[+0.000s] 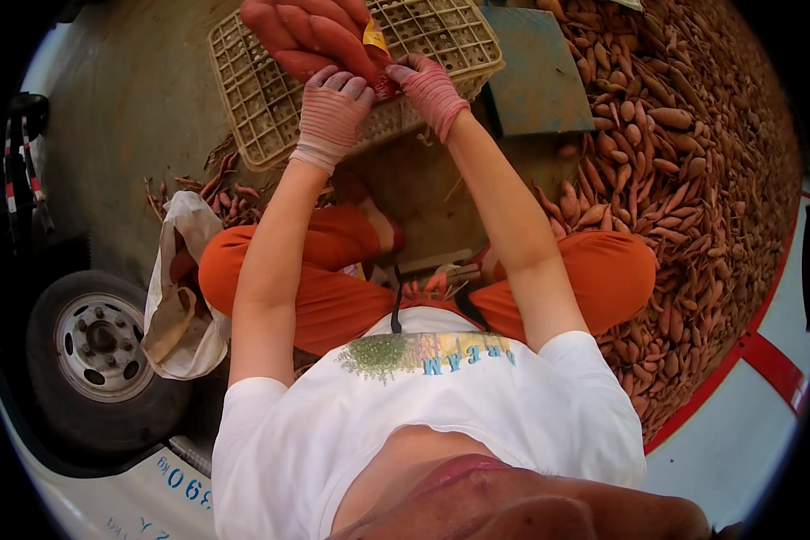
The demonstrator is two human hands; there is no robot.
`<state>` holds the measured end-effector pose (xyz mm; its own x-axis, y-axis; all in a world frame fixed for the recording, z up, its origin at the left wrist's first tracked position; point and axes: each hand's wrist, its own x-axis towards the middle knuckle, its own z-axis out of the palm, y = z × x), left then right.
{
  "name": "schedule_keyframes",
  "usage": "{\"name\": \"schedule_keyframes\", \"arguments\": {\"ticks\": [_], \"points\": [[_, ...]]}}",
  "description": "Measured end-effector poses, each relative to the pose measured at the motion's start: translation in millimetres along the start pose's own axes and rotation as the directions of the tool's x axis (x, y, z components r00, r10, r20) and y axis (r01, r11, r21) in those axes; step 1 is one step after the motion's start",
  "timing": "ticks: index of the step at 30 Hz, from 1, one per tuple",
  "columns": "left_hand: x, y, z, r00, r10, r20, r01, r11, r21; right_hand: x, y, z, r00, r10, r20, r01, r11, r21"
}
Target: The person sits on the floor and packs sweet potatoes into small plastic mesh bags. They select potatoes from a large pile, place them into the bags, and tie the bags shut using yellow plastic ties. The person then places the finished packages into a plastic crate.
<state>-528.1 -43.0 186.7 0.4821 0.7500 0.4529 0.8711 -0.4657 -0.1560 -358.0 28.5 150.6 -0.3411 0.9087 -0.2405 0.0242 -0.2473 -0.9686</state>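
A red mesh bag of sweet potatoes lies on an upturned beige plastic crate at the top of the head view. My left hand, in a striped knit glove, curls its fingers at the bag's near edge. My right hand, in a matching glove, pinches the gathered red end of the bag between thumb and fingers. A yellow label shows on the bag just beyond my fingertips. The fingertips of my left hand are partly hidden against the bag.
A large heap of sweet potatoes covers the floor at the right. A blue-green board lies beside the crate. A white sack stands by my knee at the left, next to a vehicle wheel. Small sweet potatoes lie below the crate.
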Motion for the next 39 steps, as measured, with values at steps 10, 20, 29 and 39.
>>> {"name": "schedule_keyframes", "arguments": {"ticks": [10,20,29,39], "points": [[-12.1,-6.8,-3.1,0.998,-0.061,0.034,0.063,0.996,-0.066,-25.3,7.4,-1.9,0.936,0.347,0.056,-0.337,0.840,0.425],[27.2,48.4,10.6,0.828,-0.554,-0.087,0.537,0.828,-0.165,-41.8,2.1,-13.4,0.969,0.004,0.249,-0.144,0.823,0.550],[-6.5,54.5,1.5,0.694,-0.720,0.007,0.644,0.616,-0.454,-32.8,16.2,-17.9,0.917,-0.371,-0.145,0.192,0.731,-0.655],[-2.4,68.2,-2.2,0.644,-0.764,-0.041,0.673,0.592,-0.443,-30.0,-1.3,5.2,0.742,-0.667,-0.062,0.447,0.563,-0.695]]}}
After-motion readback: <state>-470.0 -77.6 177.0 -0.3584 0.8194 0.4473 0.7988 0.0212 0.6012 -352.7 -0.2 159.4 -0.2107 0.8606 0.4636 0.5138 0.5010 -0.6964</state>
